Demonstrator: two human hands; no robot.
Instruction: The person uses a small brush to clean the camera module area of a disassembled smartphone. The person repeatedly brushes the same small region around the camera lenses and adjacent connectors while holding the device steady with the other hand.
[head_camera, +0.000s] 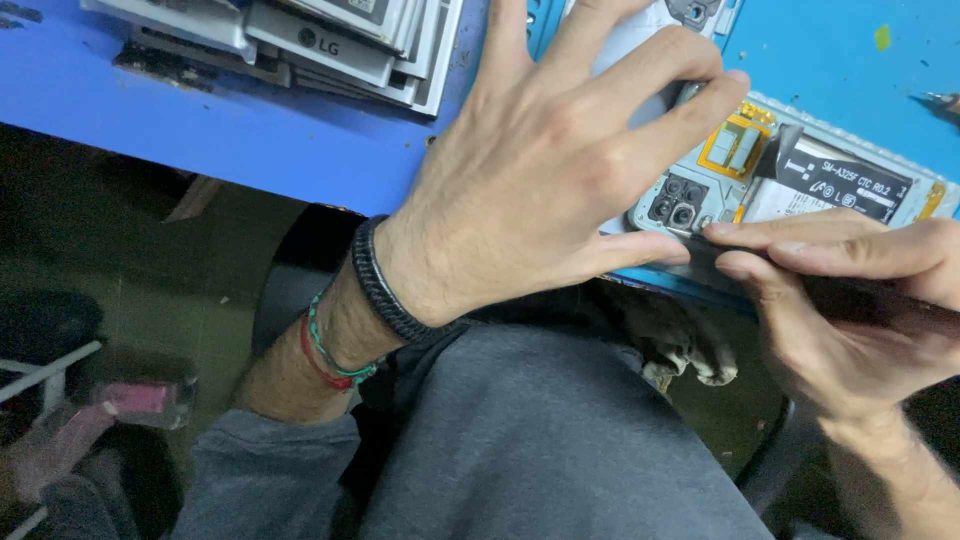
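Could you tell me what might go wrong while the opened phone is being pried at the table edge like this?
The dark flat tool in the right hand works right beside the camera module; a slip could scratch it. The opened phone overhangs the blue table edge, steadied only by the left hand, so it may drop.

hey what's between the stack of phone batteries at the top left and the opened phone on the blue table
In the head view, the left hand lies between the battery stack and the opened phone, fingers spread over the phone's near end on the blue table.
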